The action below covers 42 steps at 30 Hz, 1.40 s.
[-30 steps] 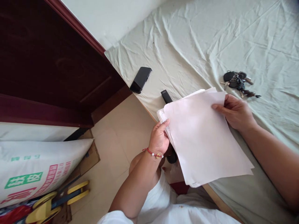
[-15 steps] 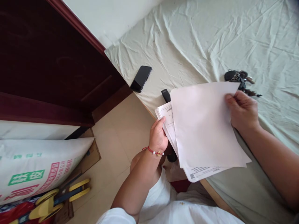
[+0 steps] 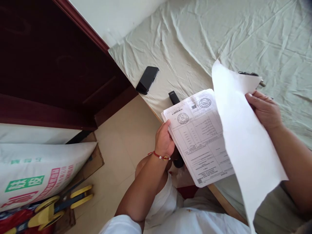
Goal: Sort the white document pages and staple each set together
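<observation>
My left hand (image 3: 163, 140) grips the left edge of a stack of printed forms (image 3: 198, 136) with round stamps, held over the bed's edge. My right hand (image 3: 265, 109) pinches the top corner of a blank white sheet (image 3: 243, 146), which is lifted off the stack and tilted up to the right. A black stapler (image 3: 173, 97) lies under the stack, mostly hidden by it. A red bead bracelet circles my left wrist.
A black phone (image 3: 147, 79) lies on the wrinkled pale green bed sheet (image 3: 195, 39) near the corner. Keys (image 3: 253, 76) peek out behind the lifted sheet. A dark red door (image 3: 48, 65), a printed sack (image 3: 36, 172) and yellow-handled tools (image 3: 56, 204) stand on the left floor.
My right hand has peeled the blank top sheet up and to the right, uncovering the printed form beneath. The left hand has kept its grip on the stack.
</observation>
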Each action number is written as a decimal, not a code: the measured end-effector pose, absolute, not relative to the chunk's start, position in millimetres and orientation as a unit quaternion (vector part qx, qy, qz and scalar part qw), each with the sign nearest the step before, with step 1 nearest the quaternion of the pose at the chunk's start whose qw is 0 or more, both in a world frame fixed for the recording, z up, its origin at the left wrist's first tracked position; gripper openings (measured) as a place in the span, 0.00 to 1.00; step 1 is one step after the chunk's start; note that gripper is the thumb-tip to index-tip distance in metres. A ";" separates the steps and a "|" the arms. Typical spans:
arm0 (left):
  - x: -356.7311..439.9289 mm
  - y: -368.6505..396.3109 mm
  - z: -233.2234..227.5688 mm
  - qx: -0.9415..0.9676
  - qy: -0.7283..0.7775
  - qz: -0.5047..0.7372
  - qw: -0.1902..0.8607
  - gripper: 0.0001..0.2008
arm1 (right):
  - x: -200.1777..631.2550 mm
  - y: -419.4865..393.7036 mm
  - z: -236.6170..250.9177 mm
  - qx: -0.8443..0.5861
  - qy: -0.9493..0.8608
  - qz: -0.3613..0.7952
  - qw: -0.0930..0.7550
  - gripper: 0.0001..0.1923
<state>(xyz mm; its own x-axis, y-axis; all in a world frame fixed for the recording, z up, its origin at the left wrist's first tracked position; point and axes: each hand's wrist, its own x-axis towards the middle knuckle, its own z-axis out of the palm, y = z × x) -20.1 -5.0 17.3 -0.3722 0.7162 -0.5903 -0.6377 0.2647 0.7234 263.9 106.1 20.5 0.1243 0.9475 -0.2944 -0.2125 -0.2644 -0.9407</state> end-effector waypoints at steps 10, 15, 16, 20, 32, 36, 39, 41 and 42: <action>-12.7 -5.9 28.4 0.091 0.549 0.595 0.579 0.25 | 264.1 109.4 21.0 -0.544 -0.337 0.573 0.512 0.17; -11.4 -6.3 30.4 0.103 0.537 0.593 0.591 0.27 | 265.3 112.7 20.6 -0.539 -0.347 0.561 0.523 0.15; -11.2 -6.4 31.1 0.105 0.534 0.595 0.591 0.27 | 265.1 112.5 19.4 -0.535 -0.346 0.560 0.529 0.15; -11.0 -7.1 33.0 0.109 0.532 0.598 0.590 0.23 | 260.7 106.7 10.2 -0.514 -0.343 0.562 0.550 0.14; -10.5 -7.4 28.5 0.166 0.526 0.602 0.578 0.28 | 252.2 99.6 2.5 -0.524 -0.508 0.480 0.487 0.17; -11.2 -6.7 27.8 0.174 0.534 0.604 0.566 0.28 | 251.7 100.2 7.2 -0.494 -0.448 0.557 0.496 0.29; -11.6 -5.4 26.0 0.164 0.538 0.612 0.555 0.22 | 250.2 98.9 10.8 -0.497 -0.414 0.570 0.507 0.28; -12.3 -4.7 23.5 0.144 0.544 0.624 0.542 0.17 | 248.8 97.3 12.1 -0.499 -0.417 0.560 0.514 0.23; -12.9 -4.5 21.9 0.132 0.549 0.630 0.534 0.14 | 248.4 96.6 12.4 -0.498 -0.418 0.557 0.516 0.22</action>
